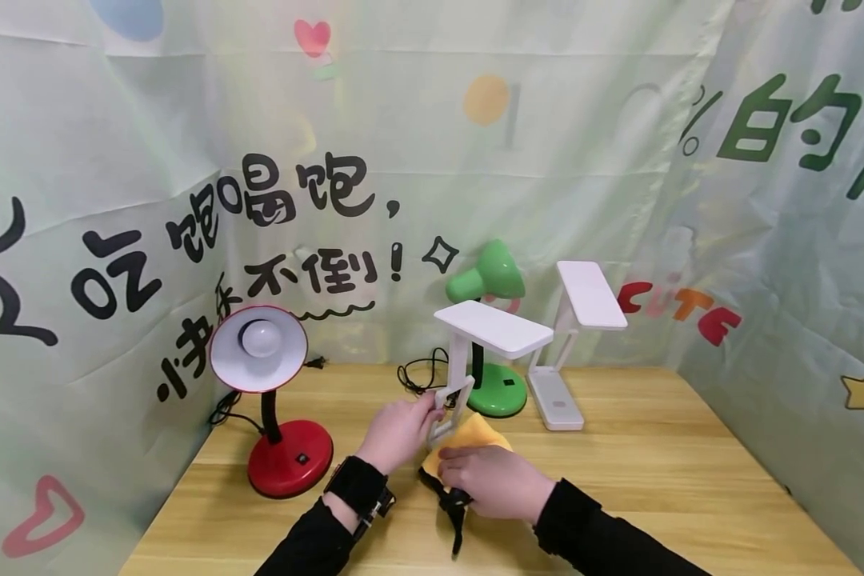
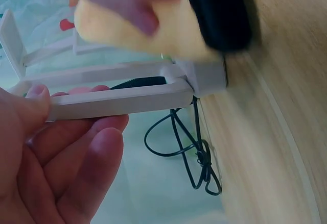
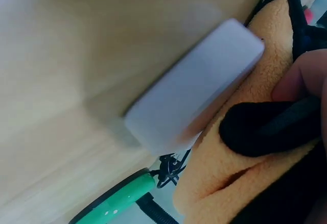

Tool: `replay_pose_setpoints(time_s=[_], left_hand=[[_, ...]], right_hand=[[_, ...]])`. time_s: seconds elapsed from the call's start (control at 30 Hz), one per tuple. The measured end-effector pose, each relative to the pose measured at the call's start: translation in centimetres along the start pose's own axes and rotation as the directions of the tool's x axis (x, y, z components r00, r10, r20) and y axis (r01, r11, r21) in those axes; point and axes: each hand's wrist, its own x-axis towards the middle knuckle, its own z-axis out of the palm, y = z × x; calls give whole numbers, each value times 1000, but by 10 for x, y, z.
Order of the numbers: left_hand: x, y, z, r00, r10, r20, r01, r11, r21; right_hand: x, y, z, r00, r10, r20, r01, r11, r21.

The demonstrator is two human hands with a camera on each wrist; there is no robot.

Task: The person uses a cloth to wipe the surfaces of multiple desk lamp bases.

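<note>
A white folding desk lamp (image 1: 493,328) is at mid-table, its flat head raised. My left hand (image 1: 396,436) pinches the lamp's arm between thumb and fingers; the left wrist view shows the grip on the white arm (image 2: 122,101). In my right hand (image 1: 500,482) is a yellow cloth with black edging (image 1: 475,432), bunched under the fingers. The right wrist view has the cloth (image 3: 271,66) against one side of the lamp's white base (image 3: 196,83). Cloth and right hand cover much of the base in the head view.
A red desk lamp (image 1: 290,460) stands at the left, its shade facing forward. Behind the held lamp is a green desk lamp (image 1: 499,392) with a coiled black cord (image 1: 421,376). A second white folding lamp (image 1: 556,398) stands to the right. Printed fabric hangs around the wooden table (image 1: 655,464).
</note>
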Motion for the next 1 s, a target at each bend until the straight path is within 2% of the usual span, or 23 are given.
replay_pose_setpoints(time_s=[0.17, 0.33, 0.6, 0.83, 1.0], left_hand=[[0, 1, -1, 1000, 0, -4, 0, 1000, -16], [0, -1, 1, 1000, 7, -5, -7, 1000, -10], [2, -1, -2, 999, 4, 35, -4, 1000, -9], [3, -2, -1, 999, 20, 34, -20, 1000, -22], [2, -3, 1, 999, 20, 27, -19, 999, -38]], right_hand=[[17, 7, 10, 999, 29, 15, -29, 1000, 1], [17, 7, 10, 999, 46, 24, -46, 999, 5], [-10, -5, -8, 995, 74, 72, -80, 993, 85], [-44, -15, -23, 1000, -16, -15, 18, 989, 146], [-52, -16, -26, 997, -56, -45, 62, 989, 138]])
